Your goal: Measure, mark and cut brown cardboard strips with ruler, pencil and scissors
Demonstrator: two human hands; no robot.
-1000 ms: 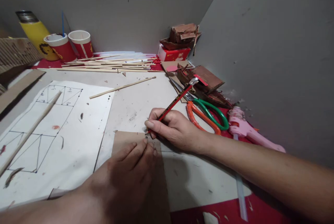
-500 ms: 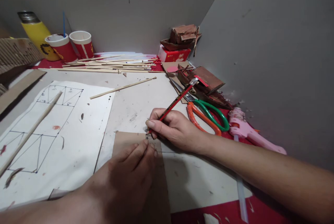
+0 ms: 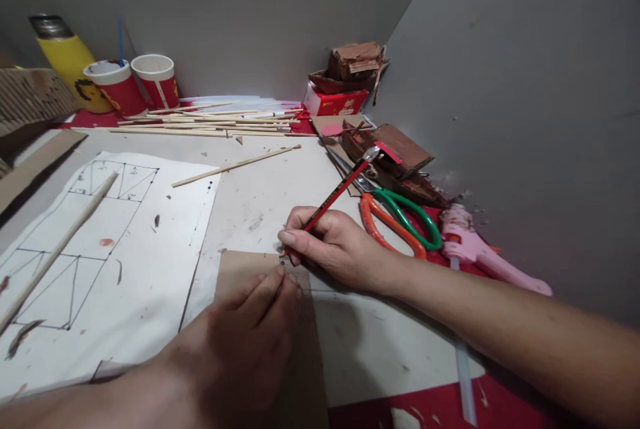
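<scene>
My right hand (image 3: 333, 245) pinches a red-and-black pencil (image 3: 334, 199), slanted with its point down at the top edge of a brown cardboard piece (image 3: 240, 267). Bunched fingers of my left hand (image 3: 255, 329) press what looks like a metal ruler (image 3: 284, 261) onto that cardboard. Only the ruler's end with a small round hole shows; the rest lies under my fingers. Both hands are close together, the pencil tip just beyond the left fingertips. A short pencil mark is visible near the cardboard's top edge.
Left lies a paper drawing (image 3: 150, 269) with a wooden stick (image 3: 60, 249) across it. Thin sticks (image 3: 210, 125), red cups (image 3: 155, 82) and a yellow bottle (image 3: 67, 62) stand behind. Scissors (image 3: 400, 215), brown cardboard models (image 3: 400, 149) and a pink glue gun (image 3: 470, 239) lie right.
The pencil and both hands keep nearly the same place. The view has shifted very slightly, and a short mark now shows near the cardboard's top edge.
</scene>
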